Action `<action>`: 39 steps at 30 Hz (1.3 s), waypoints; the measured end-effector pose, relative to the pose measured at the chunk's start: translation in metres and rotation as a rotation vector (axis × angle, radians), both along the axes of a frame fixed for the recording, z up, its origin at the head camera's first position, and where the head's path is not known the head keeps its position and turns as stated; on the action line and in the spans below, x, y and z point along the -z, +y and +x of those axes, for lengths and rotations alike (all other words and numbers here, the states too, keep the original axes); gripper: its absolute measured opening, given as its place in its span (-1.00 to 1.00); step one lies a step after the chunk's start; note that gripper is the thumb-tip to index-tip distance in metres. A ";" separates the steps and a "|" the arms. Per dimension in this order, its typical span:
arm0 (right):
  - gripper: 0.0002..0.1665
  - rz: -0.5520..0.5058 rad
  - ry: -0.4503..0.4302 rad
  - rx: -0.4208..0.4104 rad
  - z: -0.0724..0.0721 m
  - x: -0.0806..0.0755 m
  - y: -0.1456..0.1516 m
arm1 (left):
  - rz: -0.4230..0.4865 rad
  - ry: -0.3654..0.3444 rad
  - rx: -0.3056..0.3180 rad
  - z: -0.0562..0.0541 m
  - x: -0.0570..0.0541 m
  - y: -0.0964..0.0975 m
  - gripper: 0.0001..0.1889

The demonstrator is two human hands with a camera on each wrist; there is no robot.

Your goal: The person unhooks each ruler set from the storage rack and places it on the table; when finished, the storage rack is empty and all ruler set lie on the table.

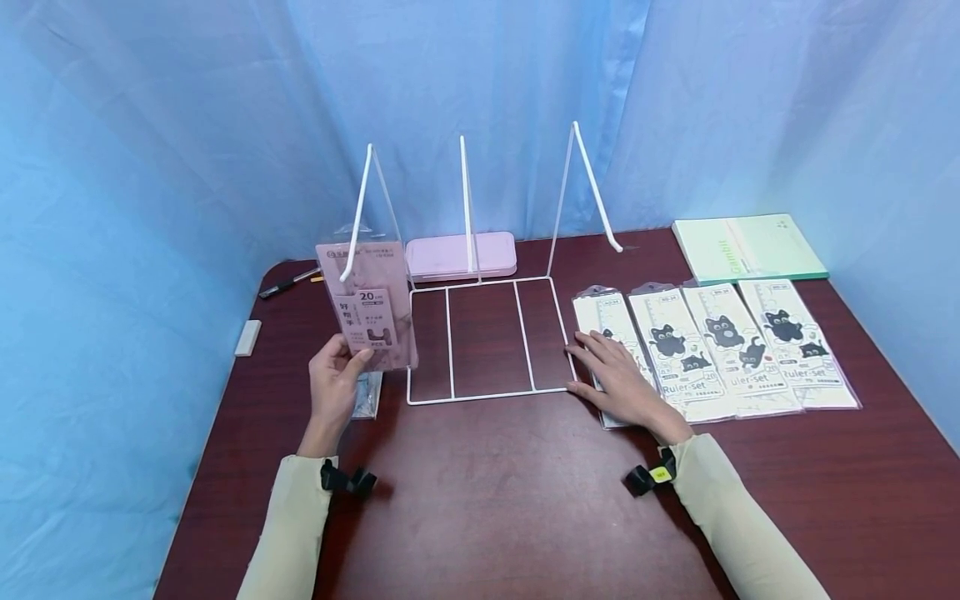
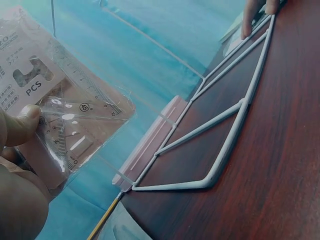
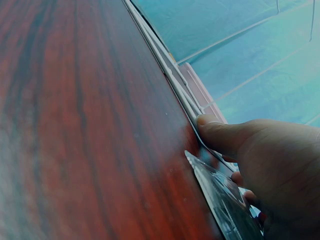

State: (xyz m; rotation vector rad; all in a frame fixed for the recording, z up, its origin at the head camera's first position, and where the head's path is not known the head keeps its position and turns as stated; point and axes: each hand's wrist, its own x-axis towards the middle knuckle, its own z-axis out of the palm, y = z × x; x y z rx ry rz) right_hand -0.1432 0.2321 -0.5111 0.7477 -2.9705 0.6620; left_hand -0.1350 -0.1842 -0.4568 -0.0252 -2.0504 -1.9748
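Observation:
My left hand (image 1: 335,377) pinches a pink ruler-set package (image 1: 386,312), thumb across its front. It is held up at the left side of the white wire rack (image 1: 487,393), overlapping a slanted prong in the head view. In the left wrist view, a clear ruler and set squares (image 2: 82,107) show through the package's plastic. My right hand (image 1: 618,379) rests at the rack base's front right corner with its fingers extended. Its thumb (image 3: 220,132) touches the wire there. Under and beside this hand lies the nearest of several white cat-print ruler-set packages (image 1: 667,342), partly hidden by it.
A light purple case (image 1: 457,252) lies behind the rack. Green-edged notebooks (image 1: 750,246) are stacked at the back right. On the left are a pen (image 1: 288,283), a white eraser-like block (image 1: 248,337) and a flat packet (image 1: 367,396) partly under the held package. Blue curtains surround the table.

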 end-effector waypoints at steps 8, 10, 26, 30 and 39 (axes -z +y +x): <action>-0.24 -0.002 0.014 -0.007 0.000 -0.001 0.000 | 0.023 0.031 0.014 0.009 -0.001 -0.003 -0.82; -0.24 -0.006 0.020 -0.012 -0.001 -0.001 0.000 | 0.026 0.034 0.025 0.011 -0.001 -0.003 -0.76; -0.23 -0.013 0.017 -0.016 -0.003 -0.001 0.001 | 0.001 0.034 0.040 0.030 -0.002 -0.006 -0.64; -0.23 -0.012 0.017 -0.015 -0.003 -0.001 0.001 | 0.004 0.055 0.046 0.032 -0.002 -0.006 -0.67; -0.24 -0.006 0.013 -0.013 -0.002 -0.002 0.001 | 0.036 0.071 0.061 0.036 -0.001 -0.005 -0.61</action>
